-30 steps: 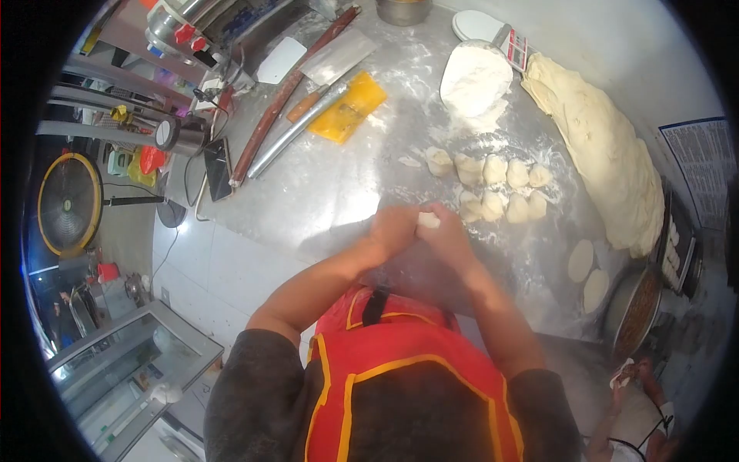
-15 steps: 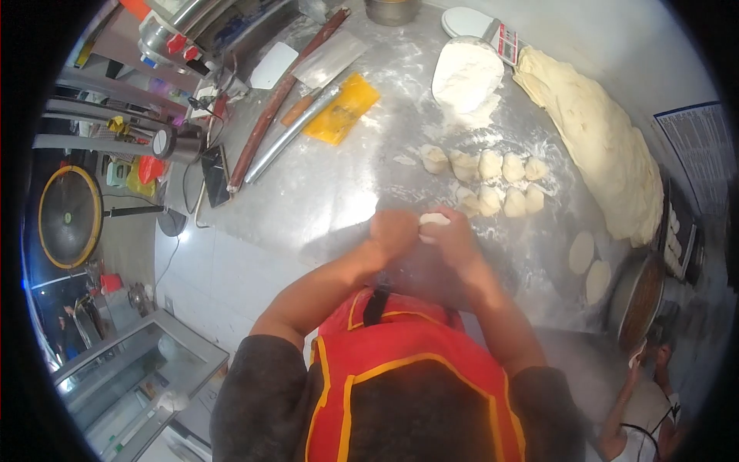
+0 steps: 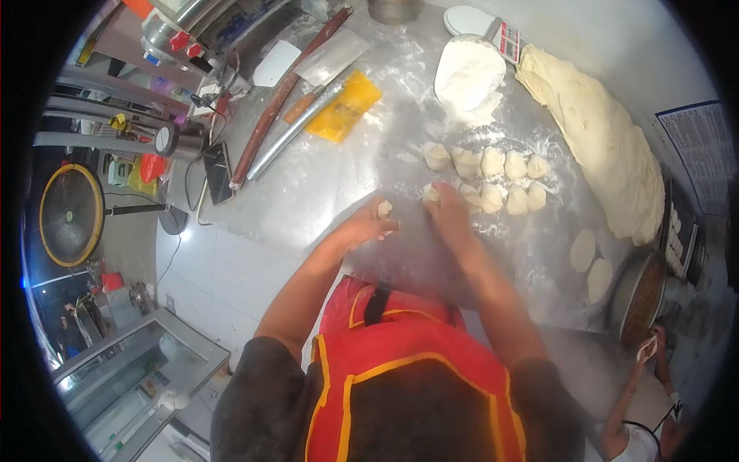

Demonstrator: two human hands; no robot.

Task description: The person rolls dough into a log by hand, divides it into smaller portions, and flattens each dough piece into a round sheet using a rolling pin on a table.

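Note:
My left hand [image 3: 365,225] is above the front of the metal table, its fingers closed on a small dough piece [image 3: 384,209]. To its right, my right hand [image 3: 450,206] grips another dough piece [image 3: 429,194] near the tabletop; its fingers partly cover that piece. Beyond and beside my right hand sit several floured dough pieces [image 3: 493,162] in two short rows. The hands are apart from each other.
A large dough slab [image 3: 596,142] lies along the right side. Behind are a flour heap [image 3: 469,73] and a scale [image 3: 504,42]. At left lie a wooden rod [image 3: 269,115], metal rod [image 3: 296,132] and yellow scraper [image 3: 346,106]. Flat dough rounds [image 3: 583,250] and another person [image 3: 639,393] are at right.
My hands were together around one pale dough piece; now they are apart, each with a piece. The left moved left, the right moved up towards the rows.

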